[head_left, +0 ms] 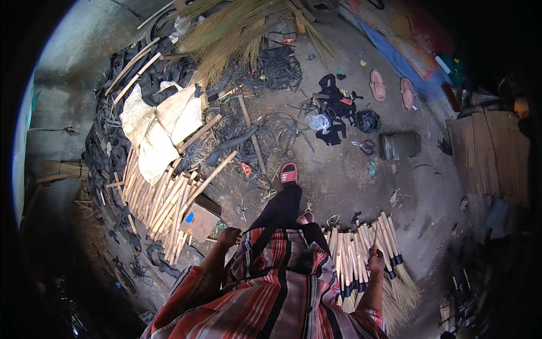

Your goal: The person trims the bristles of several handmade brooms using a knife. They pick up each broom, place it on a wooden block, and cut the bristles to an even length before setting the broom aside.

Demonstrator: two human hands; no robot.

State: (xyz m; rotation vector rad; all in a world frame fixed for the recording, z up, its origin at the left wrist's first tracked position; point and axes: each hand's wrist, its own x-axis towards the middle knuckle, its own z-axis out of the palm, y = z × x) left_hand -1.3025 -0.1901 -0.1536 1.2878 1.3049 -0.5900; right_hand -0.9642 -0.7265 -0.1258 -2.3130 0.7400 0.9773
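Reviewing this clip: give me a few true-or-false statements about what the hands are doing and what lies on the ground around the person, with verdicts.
1. The right hand is on the row of finished brooms. True.
2. The left hand holds the scissors. False: the scissors lie on the ground ahead, beside a dark green can, far from either hand.
3. A heap of bare wooden sticks lies to the person's left. True.
4. Both pink sandals are on the person's feet. False: they lie empty by the blue mat; the visible foot wears a red sandal.
5. Loose broom grass is piled at the far side. True.
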